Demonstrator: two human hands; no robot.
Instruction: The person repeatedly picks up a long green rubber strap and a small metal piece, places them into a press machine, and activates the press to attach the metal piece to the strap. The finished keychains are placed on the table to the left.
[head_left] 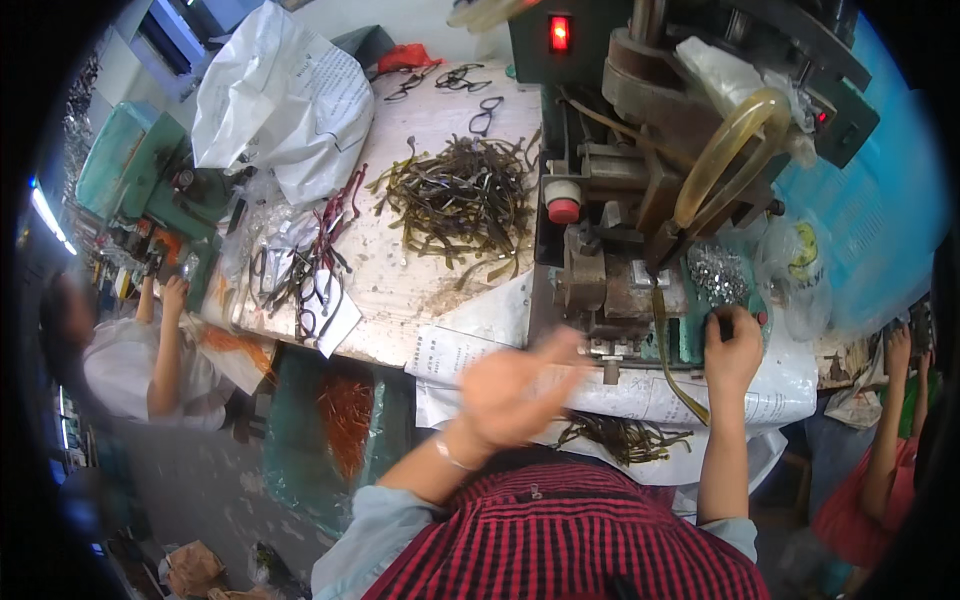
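My left hand (515, 392) is blurred by motion in front of the bench press (625, 285), fingers stretched out and apart, with nothing visible in it. Beside the press, my right hand (733, 348) has its fingers curled together at the near edge of a heap of small shiny metal pieces (715, 275); what its fingertips pinch, if anything, is too small to make out. An olive-brown eyeglass temple (662, 345) hangs from the press, its curved end pointing down toward me. Several similar temples (625, 438) lie in front of me at the bench edge.
A large pile of olive temples (460, 198) covers the mid-bench. Left of it are dark and red temples (325, 265) and a white sack (285, 100). Eyeglass frames (487, 115) lie farther back. A thick hose (735, 150) loops from the press. Co-workers sit on both sides.
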